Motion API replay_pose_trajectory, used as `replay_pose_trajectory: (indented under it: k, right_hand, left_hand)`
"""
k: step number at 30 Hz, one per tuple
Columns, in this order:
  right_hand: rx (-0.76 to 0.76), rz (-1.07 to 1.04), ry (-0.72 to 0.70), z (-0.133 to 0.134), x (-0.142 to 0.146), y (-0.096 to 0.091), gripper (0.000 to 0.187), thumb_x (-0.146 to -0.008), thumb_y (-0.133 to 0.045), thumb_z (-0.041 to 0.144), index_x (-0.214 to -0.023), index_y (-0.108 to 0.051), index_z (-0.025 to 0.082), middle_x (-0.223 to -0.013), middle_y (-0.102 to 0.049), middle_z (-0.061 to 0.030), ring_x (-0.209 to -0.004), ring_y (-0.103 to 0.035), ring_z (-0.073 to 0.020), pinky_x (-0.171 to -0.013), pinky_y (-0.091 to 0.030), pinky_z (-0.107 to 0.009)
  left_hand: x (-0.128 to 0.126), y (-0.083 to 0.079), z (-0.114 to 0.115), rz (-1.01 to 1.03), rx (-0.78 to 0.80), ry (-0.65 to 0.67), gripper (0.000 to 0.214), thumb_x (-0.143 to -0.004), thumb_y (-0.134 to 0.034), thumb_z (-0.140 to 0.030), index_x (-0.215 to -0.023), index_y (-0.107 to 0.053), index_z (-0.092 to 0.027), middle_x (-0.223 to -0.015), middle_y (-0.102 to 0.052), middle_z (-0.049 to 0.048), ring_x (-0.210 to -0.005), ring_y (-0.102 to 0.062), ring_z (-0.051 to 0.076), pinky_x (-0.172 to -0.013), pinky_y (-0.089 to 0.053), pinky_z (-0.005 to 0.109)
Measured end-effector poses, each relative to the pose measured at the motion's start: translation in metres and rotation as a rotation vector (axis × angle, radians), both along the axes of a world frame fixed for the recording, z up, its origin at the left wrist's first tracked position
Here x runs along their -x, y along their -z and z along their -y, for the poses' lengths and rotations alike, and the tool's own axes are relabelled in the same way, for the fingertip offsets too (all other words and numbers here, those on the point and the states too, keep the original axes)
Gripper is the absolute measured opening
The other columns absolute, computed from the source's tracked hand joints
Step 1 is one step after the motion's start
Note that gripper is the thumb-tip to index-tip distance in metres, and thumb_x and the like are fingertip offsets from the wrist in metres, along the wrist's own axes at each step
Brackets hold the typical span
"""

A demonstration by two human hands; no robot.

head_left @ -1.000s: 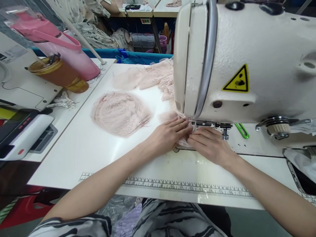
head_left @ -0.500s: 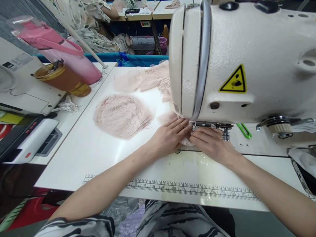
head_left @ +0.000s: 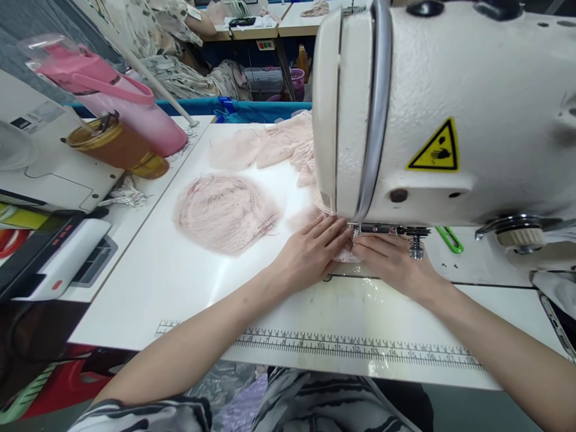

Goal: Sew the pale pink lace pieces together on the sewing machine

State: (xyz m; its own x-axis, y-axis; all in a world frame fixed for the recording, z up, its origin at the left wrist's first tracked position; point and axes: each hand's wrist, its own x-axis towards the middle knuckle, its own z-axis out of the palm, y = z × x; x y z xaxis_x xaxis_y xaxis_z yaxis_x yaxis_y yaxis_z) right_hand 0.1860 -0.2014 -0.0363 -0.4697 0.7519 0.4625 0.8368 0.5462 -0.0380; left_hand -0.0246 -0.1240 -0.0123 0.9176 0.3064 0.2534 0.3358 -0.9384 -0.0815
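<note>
A pale pink lace fabric [head_left: 348,256] lies under the needle area of a white sewing machine [head_left: 418,78], mostly covered by my hands. My left hand [head_left: 310,251] rests palm down on its left part, fingers stretched out flat towards the presser foot [head_left: 357,230]. Close by on the right, my right hand [head_left: 398,262] has its fingers together on the fabric's edge, with the thumb hidden beneath. Both hands' fingertips are very near the foot. Left of them a round, gathered pink lace piece [head_left: 225,213] lies on the white table [head_left: 180,282].
More pink lace [head_left: 279,144] lies behind, partly hidden by the machine head. A pink bottle [head_left: 130,102] and a brown cup [head_left: 121,147] stand at the left. A green thread snipper [head_left: 450,240] lies at right. A printed ruler [head_left: 315,346] runs along the front edge. Another person's arm [head_left: 200,24] shows at the back.
The whole view has shifted slightly, so everything sits a little further right. My hands keep nearly the same place on the fabric beside the presser foot.
</note>
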Motion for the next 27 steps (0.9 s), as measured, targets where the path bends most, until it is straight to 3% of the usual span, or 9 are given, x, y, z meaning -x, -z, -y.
replay_pose_trajectory:
  k: [7, 11, 15, 19, 24, 27]
  right_hand:
    - [-0.129, 0.064, 0.082, 0.004, 0.001, -0.019, 0.018, -0.089, -0.053, 0.011, -0.096, -0.064, 0.022, -0.098, -0.072, 0.0051, -0.079, -0.062, -0.0095, -0.064, -0.043, -0.025]
    - [-0.082, -0.043, 0.145, 0.005, 0.002, -0.018, 0.016, -0.093, -0.052, 0.023, -0.096, -0.067, 0.026, -0.091, -0.072, 0.0034, -0.071, -0.060, -0.0117, -0.066, -0.044, -0.028]
    - [0.009, -0.161, 0.163, 0.005, 0.001, -0.010, 0.023, -0.096, -0.047, 0.030, -0.108, -0.066, 0.033, -0.089, -0.071, 0.0026, -0.075, -0.061, -0.0148, -0.070, -0.047, -0.031]
    - [0.071, -0.158, 0.172, 0.006, -0.001, -0.016, 0.023, -0.094, -0.050, 0.029, -0.110, -0.067, 0.030, -0.092, -0.072, 0.0006, -0.078, -0.063, -0.0156, -0.073, -0.047, -0.030]
    - [0.023, -0.184, 0.149, 0.003, -0.002, -0.018, 0.024, -0.093, -0.050, 0.027, -0.109, -0.068, 0.028, -0.094, -0.073, -0.0003, -0.080, -0.064, -0.0159, -0.071, -0.047, -0.030]
    - [-0.017, -0.145, 0.115, 0.001, -0.004, -0.016, 0.022, -0.093, -0.051, 0.023, -0.105, -0.069, 0.026, -0.096, -0.073, -0.0011, -0.083, -0.065, -0.0155, -0.072, -0.047, -0.030]
  left_hand:
    - [0.001, 0.000, 0.003, 0.004, -0.031, -0.020, 0.039, -0.096, -0.046, -0.028, -0.128, -0.058, -0.010, -0.133, -0.058, 0.0123, -0.126, -0.052, 0.030, -0.106, -0.046, 0.046]
    - [0.000, -0.003, 0.007, 0.006, -0.022, -0.023, 0.038, -0.097, -0.045, -0.029, -0.128, -0.058, -0.011, -0.130, -0.059, 0.0140, -0.123, -0.055, 0.031, -0.102, -0.047, 0.047]
    - [-0.001, -0.004, 0.008, 0.013, -0.003, -0.027, 0.037, -0.097, -0.046, -0.029, -0.129, -0.058, -0.013, -0.127, -0.062, 0.0135, -0.120, -0.058, 0.030, -0.101, -0.047, 0.048]
    - [-0.002, -0.004, 0.009, 0.011, 0.000, -0.053, 0.035, -0.098, -0.045, -0.029, -0.128, -0.058, -0.016, -0.125, -0.064, 0.0113, -0.116, -0.060, 0.026, -0.102, -0.046, 0.045]
    - [-0.004, -0.003, 0.008, 0.013, -0.007, -0.087, 0.034, -0.098, -0.045, -0.028, -0.126, -0.060, -0.015, -0.126, -0.063, 0.0120, -0.120, -0.058, 0.028, -0.104, -0.044, 0.047]
    - [-0.003, -0.001, 0.007, 0.077, -0.054, -0.031, 0.031, -0.097, -0.048, -0.023, -0.124, -0.060, -0.015, -0.128, -0.062, 0.0090, -0.124, -0.055, 0.025, -0.109, -0.041, 0.046]
